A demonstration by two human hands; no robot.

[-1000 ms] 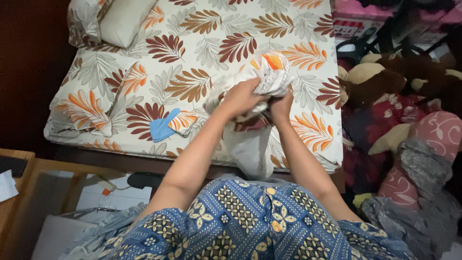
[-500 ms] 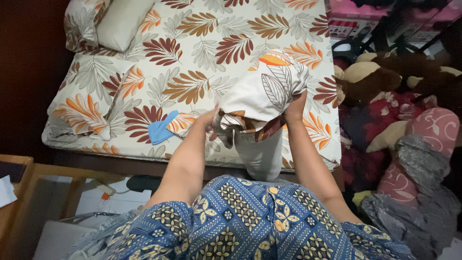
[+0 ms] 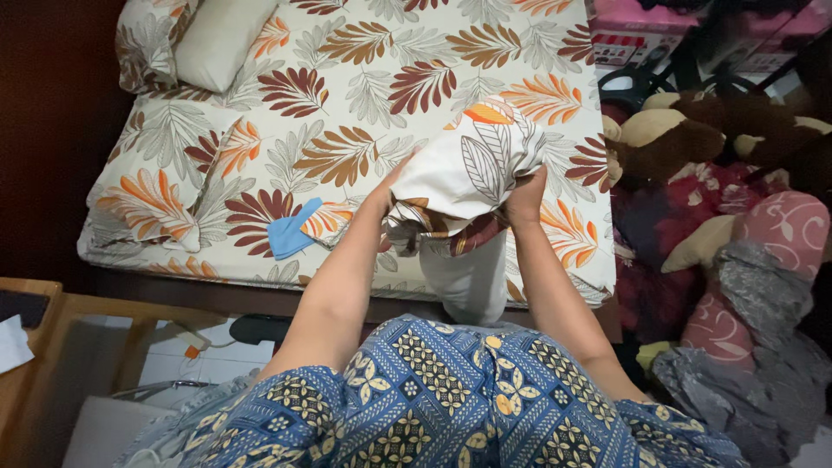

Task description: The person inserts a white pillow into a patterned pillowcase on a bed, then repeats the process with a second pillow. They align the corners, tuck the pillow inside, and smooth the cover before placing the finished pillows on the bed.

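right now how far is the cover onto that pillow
Done: the leaf-print fabric pillowcase already caps the top end of the plain white pillow. In hand: the left hand and right hand each grip a side of the bunched case. Left: most of the pillow hangs bare below the hands, above the leaf-print bed sheet, so the case is not yet pulled down.

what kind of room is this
Most likely a bedroom at home: a bed with a leaf-print sheet, a plain cream pillow at its head, and a heap of brown plush toys beside it. Both hands hold a leaf-print pillowcase.
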